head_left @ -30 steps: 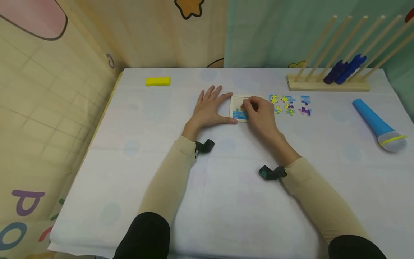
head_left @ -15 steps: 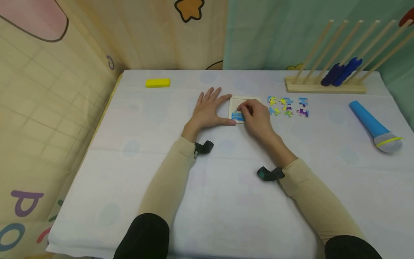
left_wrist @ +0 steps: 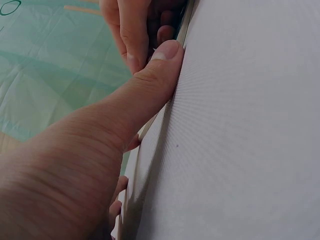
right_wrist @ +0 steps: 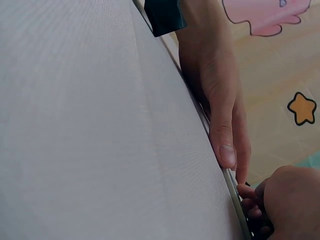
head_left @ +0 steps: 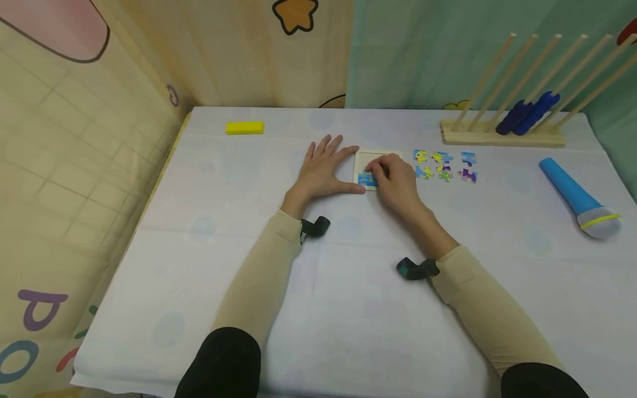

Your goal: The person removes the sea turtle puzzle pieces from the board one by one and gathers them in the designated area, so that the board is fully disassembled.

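Observation:
A small jigsaw puzzle tray [head_left: 376, 153] with a pale frame lies on the table, blue puzzle pieces [head_left: 366, 179] filling its lower left. My left hand [head_left: 320, 172] is spread at the tray's left side, the thumb on its lower left corner and the index finger by the upper left one. Over the tray's middle, my right hand [head_left: 398, 182] has thumb and index finger pinched together at a puzzle piece, mostly hidden by the fingers. In the left wrist view the left thumb [left_wrist: 160, 62] presses the tray's edge. Several loose puzzle pieces [head_left: 468, 175] lie right of the tray.
A yellow block [head_left: 245, 128] lies at the back left. At the back right stands a wooden peg rack [head_left: 502, 137] with dark blue pieces [head_left: 534, 114] on its rods. A blue toy microphone [head_left: 572, 188] lies on the right. Curtains border the table behind.
The right hand has shifted slightly left over the tray and then stayed there. The left hand keeps its place. The head view has tilted a little.

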`<state>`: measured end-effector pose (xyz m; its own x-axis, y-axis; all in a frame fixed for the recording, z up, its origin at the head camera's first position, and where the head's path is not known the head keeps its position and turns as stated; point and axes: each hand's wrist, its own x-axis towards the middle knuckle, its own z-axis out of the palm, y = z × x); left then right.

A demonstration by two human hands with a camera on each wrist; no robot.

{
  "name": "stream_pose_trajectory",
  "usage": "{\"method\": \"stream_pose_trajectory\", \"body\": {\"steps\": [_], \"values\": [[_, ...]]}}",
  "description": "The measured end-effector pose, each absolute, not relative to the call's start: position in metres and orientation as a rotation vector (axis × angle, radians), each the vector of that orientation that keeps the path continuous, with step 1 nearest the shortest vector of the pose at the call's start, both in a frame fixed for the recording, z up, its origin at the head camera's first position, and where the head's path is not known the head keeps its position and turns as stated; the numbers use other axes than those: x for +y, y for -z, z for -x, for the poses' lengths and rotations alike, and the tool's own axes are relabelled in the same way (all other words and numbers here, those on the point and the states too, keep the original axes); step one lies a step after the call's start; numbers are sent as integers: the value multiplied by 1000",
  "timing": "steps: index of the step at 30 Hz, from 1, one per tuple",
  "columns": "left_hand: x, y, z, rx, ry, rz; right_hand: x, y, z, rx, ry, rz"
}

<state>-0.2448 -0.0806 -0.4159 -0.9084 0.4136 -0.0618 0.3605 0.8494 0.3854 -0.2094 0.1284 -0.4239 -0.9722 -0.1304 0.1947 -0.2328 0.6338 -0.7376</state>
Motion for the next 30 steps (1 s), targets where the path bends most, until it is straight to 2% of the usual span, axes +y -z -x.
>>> {"method": "stream_pose_trajectory", "body": {"steps": [30], "values": [[-81,414,244,2882,-569,-616,128,422,210,-2708,-1289,-283]]}}
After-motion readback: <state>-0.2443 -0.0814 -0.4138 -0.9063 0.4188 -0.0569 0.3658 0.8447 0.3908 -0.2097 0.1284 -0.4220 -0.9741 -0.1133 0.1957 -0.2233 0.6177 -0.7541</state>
